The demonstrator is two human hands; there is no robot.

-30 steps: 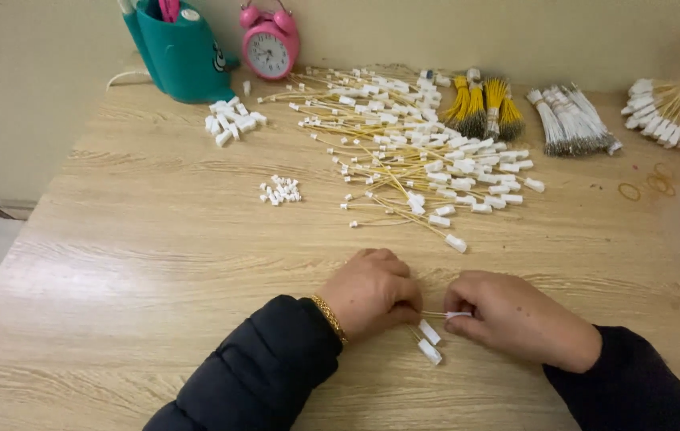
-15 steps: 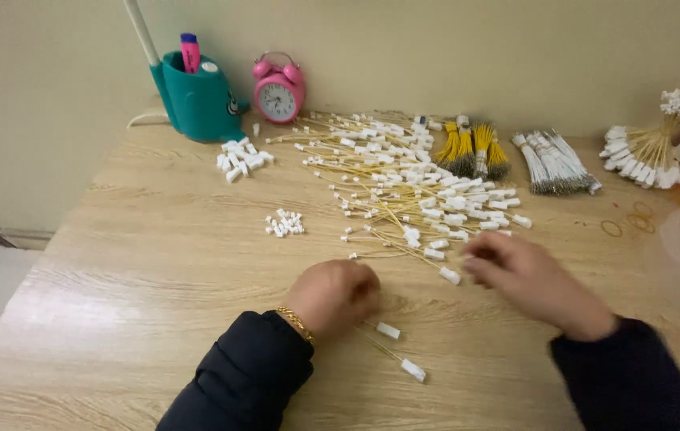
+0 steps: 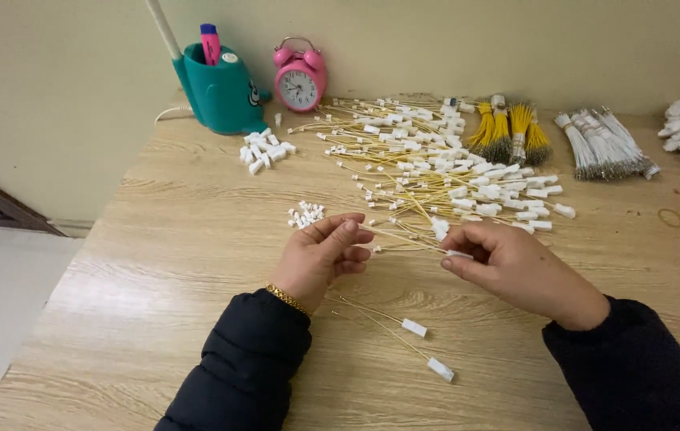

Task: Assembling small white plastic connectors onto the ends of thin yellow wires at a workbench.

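My left hand point(image 3: 322, 255) and my right hand point(image 3: 508, 262) hold one thin yellow wire point(image 3: 404, 238) stretched between them above the wooden table point(image 3: 164, 263). The left fingers pinch its left end; the right fingers pinch a small white connector point(image 3: 460, 255) at its right end. Two finished wires with white connectors point(image 3: 413, 327) lie on the table just in front of my hands. A big loose pile of yellow wires with white connectors point(image 3: 428, 160) spreads behind my hands.
A teal pen holder point(image 3: 216, 92) and a pink alarm clock point(image 3: 300, 76) stand at the back left. Two small heaps of white connectors point(image 3: 264, 149) point(image 3: 306, 214) lie left of the pile. Bundled yellow wires point(image 3: 508, 132) and white bundles point(image 3: 603, 144) lie at the back right.
My hands moved up from the table's front edge toward the pile and picked up a new wire. Two finished wires now lie where my hands were.
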